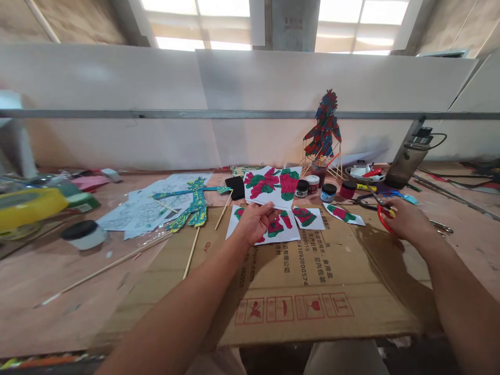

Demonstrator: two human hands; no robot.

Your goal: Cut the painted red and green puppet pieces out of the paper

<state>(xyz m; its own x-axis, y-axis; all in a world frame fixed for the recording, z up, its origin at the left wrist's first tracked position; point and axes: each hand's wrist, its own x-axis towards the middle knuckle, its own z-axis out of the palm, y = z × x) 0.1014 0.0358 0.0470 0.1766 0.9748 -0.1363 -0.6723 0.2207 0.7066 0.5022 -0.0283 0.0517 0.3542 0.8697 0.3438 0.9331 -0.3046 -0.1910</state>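
My left hand (255, 221) pinches the lower edge of a white paper sheet (273, 185) painted with magenta and green shapes, held up above the cardboard. Beneath it lies a second painted sheet (287, 233), partly covered by the hand and the raised sheet. Two smaller painted cutouts rest to the right: a squarish piece (309, 217) and a long pointed piece (344, 214). At the right, my right hand (400, 221) is closed around red-handled scissors (385, 221), whose blades point up and left, away from the sheet.
A flat cardboard piece (312, 281) covers the table's front. Left lie a blue-yellow puppet figure (197, 200) on sticks, drawn papers (136, 208) and a lidded tub (84, 234). Behind stand paint jars (328, 192), a red-blue figure (324, 125) on sticks and a bottle (410, 159).
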